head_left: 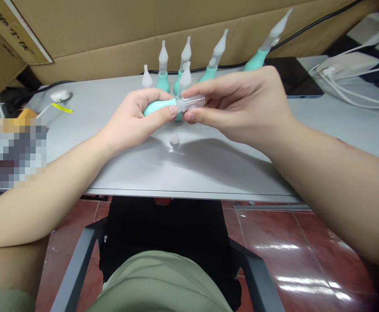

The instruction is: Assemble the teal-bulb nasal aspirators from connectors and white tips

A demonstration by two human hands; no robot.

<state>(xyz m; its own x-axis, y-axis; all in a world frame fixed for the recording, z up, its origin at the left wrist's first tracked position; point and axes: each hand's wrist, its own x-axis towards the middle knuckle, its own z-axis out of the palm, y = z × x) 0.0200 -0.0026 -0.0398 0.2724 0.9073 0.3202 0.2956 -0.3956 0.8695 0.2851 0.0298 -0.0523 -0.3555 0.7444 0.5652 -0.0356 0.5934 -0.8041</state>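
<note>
My left hand (144,110) is closed round the teal bulb of a nasal aspirator (158,106), which lies sideways above the table. With thumb and fingertips my right hand (235,99) grips the clear tube (193,102) at the bulb's neck. Behind the hands several teal aspirators with white tips stand upright, among them one on the left (162,65) and a tilted one at the right (264,45). A loose white tip (147,77) stands left of them. Below my hands a small whitish piece (174,139) rests on the table.
The grey table (118,173) backs onto a cardboard wall (105,34). A dark phone or tablet (296,78) lies at right, beside white cables (342,86). At left are a white rounded object (60,95) and a yellow cable tag (62,108). Chair armrests flank my lap.
</note>
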